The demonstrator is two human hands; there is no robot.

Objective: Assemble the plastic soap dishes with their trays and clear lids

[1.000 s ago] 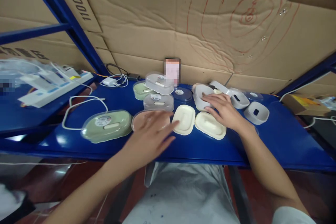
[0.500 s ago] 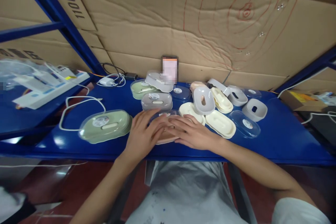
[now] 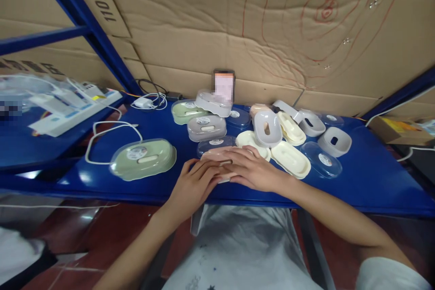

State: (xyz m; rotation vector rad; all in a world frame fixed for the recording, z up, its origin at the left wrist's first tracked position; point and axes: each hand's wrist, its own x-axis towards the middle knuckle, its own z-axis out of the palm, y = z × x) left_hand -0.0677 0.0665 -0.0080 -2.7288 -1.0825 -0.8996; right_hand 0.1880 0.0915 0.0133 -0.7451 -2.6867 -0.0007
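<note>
A cardboard wall point(image 3: 217, 31) is seen behind a blue table point(image 3: 374, 181), which is framed by blue posts point(image 3: 84, 22). The pink box point(image 3: 217, 159) near the table's front edge is taken as the landmark.

A second blue shelf point(image 3: 20, 149) is seen far left of the pink box, and a white power strip point(image 3: 74, 111) is laid on it. A white cable point(image 3: 112, 129) is looped on the table to the left of the pink box, behind a green box point(image 3: 143, 158) that lies just left of it.

The left hand point(image 3: 193, 186) is laid flat on the near left part of the pink box, fingers spread narrowly forward. The right hand point(image 3: 253, 170) is pressed on the box's right side, fingers extended toward the left hand and touching it. The box is gripped between both hands, and most of it is hidden under them.

Just behind the pink box a clear lid point(image 3: 212, 145) is seen, and behind that a grey box point(image 3: 206, 128). Farther back another green box point(image 3: 186, 111) and a clear-lidded white box point(image 3: 214, 102) are stacked close together, with a phone point(image 3: 223, 86) propped against the cardboard.

To the right of the pink box cream trays point(image 3: 290, 158) are laid, with a grey tray point(image 3: 268, 128) tilted behind them. Farther right a clear lid point(image 3: 321, 159) and a white tray point(image 3: 334, 141) are placed.
</note>
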